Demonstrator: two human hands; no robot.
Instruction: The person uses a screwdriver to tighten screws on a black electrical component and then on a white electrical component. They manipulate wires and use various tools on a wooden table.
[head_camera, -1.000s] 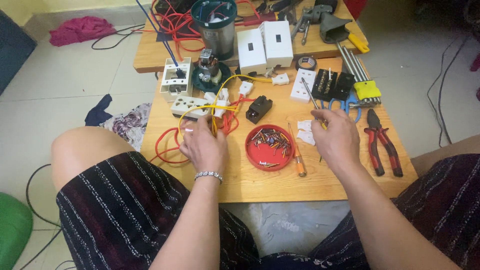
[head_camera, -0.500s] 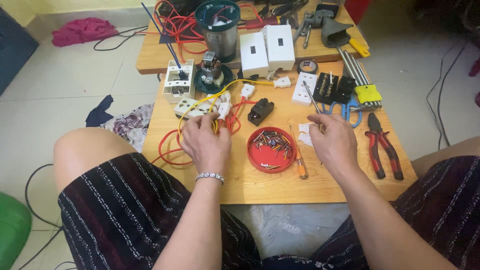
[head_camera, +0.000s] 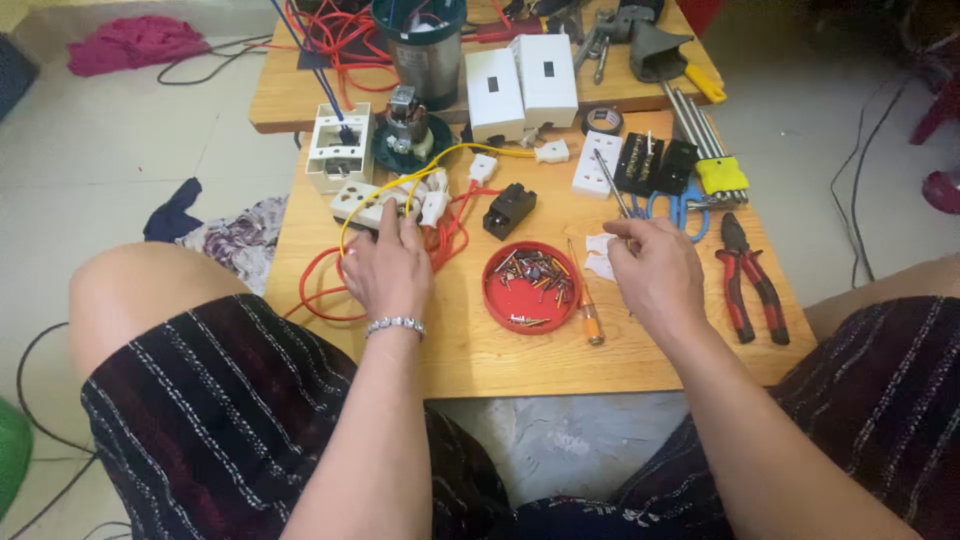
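Your left hand is lying palm down on the counter, fingers bent and pressed onto a white socket strip with a yellow wire looping over it; can't tell if the fingertips are pinching the wire. A silver bracelet is sitting on that wrist. Red cable is curling under and left of the hand.

Your right hand is pinching a thin metal screwdriver shaft between thumb and fingers, the shaft slanting up and left. The hand is resting just beside small white paper scraps.

Between your hands a round red lid is holding loose screws, and a small orange-handled screwdriver is lying touching its right rim. A black block is sitting just above the lid.

Right of your right hand, red-handled pliers are lying flat, blue-handled scissors above them, partly under your fingers.

Farther out: a white switch plate, a black terminal block, two white boxes, a metal cylinder, and a white breaker housing.
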